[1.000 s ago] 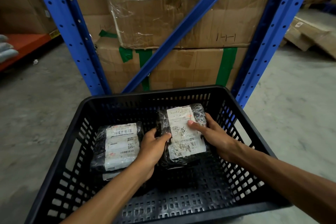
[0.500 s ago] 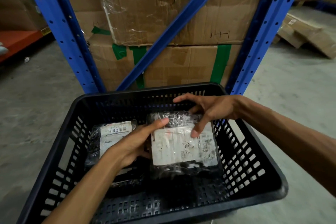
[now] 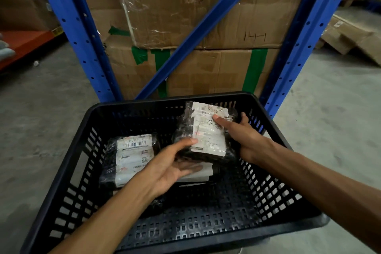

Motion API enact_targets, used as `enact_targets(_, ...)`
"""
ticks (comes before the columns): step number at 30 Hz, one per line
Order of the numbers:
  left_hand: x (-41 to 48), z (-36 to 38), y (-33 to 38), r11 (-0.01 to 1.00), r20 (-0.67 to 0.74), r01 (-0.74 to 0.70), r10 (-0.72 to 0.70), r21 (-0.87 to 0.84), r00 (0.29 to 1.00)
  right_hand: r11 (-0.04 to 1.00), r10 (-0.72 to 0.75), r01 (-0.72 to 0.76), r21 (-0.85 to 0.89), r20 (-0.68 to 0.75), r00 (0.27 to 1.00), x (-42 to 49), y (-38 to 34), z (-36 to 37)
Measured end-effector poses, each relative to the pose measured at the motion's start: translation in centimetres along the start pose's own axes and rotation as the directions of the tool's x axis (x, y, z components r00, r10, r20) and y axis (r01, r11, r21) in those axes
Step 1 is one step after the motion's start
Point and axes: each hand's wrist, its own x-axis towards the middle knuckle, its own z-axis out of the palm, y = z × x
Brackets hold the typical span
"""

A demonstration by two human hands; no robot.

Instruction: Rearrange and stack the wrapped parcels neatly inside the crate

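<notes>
Black crate (image 3: 68,173): a slotted plastic basket stood on the concrete floor (image 3: 37,113), and both forearms reached into it from the near side.
Held parcel (image 3: 206,130): dark plastic wrap with a white label, tilted and raised between the two hands above the crate's right half.
Left hand (image 3: 171,163): closed on the held parcel's near-left edge, thumb on top at the label, fingers beneath.
Right hand (image 3: 241,132): gripped the same parcel's right side, thumb pressed on the label, fingers behind.
Lower parcel (image 3: 198,173): lay directly under the left hand's fingers, mostly hidden.
Left parcel (image 3: 132,159): rested flat just left of the left hand, label up.
Beyond the hands: blue rack posts (image 3: 82,33) and stacked cardboard boxes (image 3: 206,16).
</notes>
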Motion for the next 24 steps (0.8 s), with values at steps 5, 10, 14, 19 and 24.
enact_targets(5,-0.2,0.8,-1.2,0.847,-0.154,-0.080,0.187,0.526,0.970,0.966,-0.151,0.166,-0.199,0.089,0.985,-0.3,0.9,-0.6)
enact_targets(10,0.5,1.0,-1.9,0.663,-0.107,-0.163,0.347,0.731,0.932,0.923,-0.224,0.250,-0.291,0.121,0.967,0.3,2.7,-0.5)
enact_targets(14,1.5,0.1,-1.3,0.537,-0.101,-0.136,0.389,0.832,0.916,0.930,-0.196,0.229,-0.288,0.139,0.971,2.1,3.3,0.4)
enact_targets(19,4.0,-0.3,-0.5,0.246,-0.052,-0.023,0.293,0.969,0.955,0.705,-0.064,0.053,-0.707,0.011,0.998,5.0,5.0,3.0)
enact_targets(24,5.6,0.7,-0.9,0.101,-0.053,0.028,0.260,0.995,0.964,0.352,-0.142,-0.133,-0.926,-0.193,0.971,6.1,6.5,3.0)
